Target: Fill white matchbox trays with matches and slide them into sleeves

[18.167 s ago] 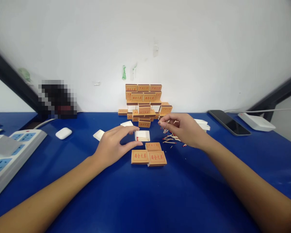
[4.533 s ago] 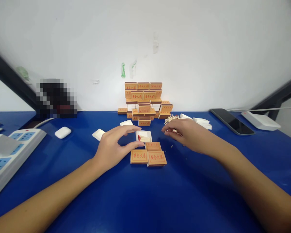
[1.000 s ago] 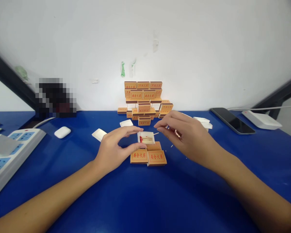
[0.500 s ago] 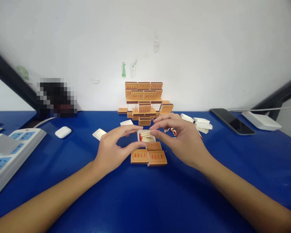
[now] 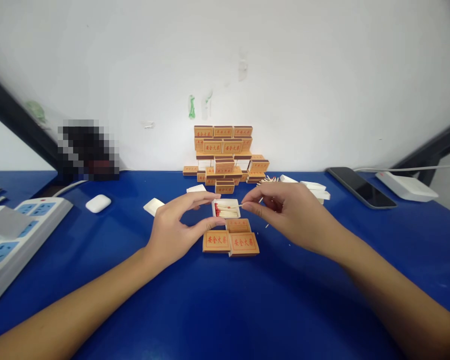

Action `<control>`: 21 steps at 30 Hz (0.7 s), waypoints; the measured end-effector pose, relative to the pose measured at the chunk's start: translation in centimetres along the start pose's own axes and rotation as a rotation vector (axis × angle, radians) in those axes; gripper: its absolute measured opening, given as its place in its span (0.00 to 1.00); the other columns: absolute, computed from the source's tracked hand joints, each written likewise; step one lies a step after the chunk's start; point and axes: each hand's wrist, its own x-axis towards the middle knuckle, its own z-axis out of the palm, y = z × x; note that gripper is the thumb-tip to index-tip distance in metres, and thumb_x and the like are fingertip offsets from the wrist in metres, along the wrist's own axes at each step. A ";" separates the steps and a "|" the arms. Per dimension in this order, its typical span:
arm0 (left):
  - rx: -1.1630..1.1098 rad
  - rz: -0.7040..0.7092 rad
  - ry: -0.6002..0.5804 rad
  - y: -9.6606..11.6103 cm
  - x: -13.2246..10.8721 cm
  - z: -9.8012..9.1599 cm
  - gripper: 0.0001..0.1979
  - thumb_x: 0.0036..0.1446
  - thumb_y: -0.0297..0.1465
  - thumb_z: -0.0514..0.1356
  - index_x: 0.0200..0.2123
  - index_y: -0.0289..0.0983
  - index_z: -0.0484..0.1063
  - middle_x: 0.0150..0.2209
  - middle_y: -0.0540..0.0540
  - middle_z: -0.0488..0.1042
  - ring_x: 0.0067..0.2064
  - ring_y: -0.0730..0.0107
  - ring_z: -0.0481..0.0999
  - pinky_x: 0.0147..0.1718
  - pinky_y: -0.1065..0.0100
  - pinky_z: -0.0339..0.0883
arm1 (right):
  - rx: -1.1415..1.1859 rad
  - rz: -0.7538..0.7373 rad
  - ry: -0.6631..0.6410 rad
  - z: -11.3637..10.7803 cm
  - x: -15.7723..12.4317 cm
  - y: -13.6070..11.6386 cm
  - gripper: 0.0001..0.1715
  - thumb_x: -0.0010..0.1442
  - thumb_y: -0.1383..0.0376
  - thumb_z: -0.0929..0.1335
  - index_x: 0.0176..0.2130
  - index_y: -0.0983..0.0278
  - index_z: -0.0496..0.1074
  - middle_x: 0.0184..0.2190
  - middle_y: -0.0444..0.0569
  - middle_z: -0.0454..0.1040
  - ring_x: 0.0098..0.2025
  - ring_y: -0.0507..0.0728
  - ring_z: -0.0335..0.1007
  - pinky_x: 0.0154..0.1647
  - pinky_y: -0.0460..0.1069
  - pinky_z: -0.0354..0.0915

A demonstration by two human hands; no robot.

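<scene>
My left hand (image 5: 178, 222) holds the left end of a white matchbox tray (image 5: 238, 216), thumb at its near side and fingertips at its far side. Red-headed matches (image 5: 227, 212) lie in the tray. Over its right end, my right hand (image 5: 275, 210) pinches a single matchstick (image 5: 235, 206) between thumb and forefinger, the stick reaching in across the others. Just in front of the tray sit three orange matchboxes: one matchbox (image 5: 238, 225) behind, partly covered, then a left matchbox (image 5: 216, 241) and a right matchbox (image 5: 244, 243).
A stack of matchboxes (image 5: 223, 148) stands against the wall. Behind my right hand are loose matches (image 5: 269, 179) and white trays (image 5: 313, 186); another tray (image 5: 153, 206) lies left. A phone (image 5: 360, 187), a white box (image 5: 406, 186), an earbud case (image 5: 98, 203) and a power strip (image 5: 37, 215) flank them.
My right hand has closed into a pinch on a matchstick and shifted slightly right and down, uncovering the tray's right end. My left hand stays in place at the tray.
</scene>
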 end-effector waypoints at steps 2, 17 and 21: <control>-0.003 0.001 -0.004 0.0 0.0 0.0 0.21 0.56 0.38 0.75 0.51 0.42 0.79 0.49 0.49 0.85 0.48 0.66 0.85 0.50 0.68 0.80 | -0.015 -0.010 0.057 0.0 0.0 0.0 0.08 0.67 0.62 0.71 0.36 0.59 0.81 0.28 0.44 0.76 0.28 0.53 0.64 0.30 0.51 0.59; -0.010 -0.008 -0.006 0.0 0.2 -0.1 0.20 0.55 0.36 0.76 0.50 0.41 0.79 0.49 0.48 0.85 0.46 0.65 0.86 0.47 0.68 0.81 | -0.159 -0.133 0.246 -1.6 0.4 2.0 0.10 0.70 0.60 0.69 0.40 0.59 0.80 0.28 0.44 0.72 0.25 0.53 0.61 0.29 0.51 0.59; -0.023 -0.038 -0.011 -0.1 0.4 -0.1 0.19 0.55 0.36 0.76 0.49 0.41 0.79 0.48 0.48 0.85 0.43 0.66 0.86 0.44 0.68 0.81 | -0.323 -0.048 0.067 -3.6 1.0 5.7 0.09 0.66 0.61 0.69 0.38 0.59 0.80 0.33 0.48 0.77 0.28 0.55 0.67 0.31 0.52 0.62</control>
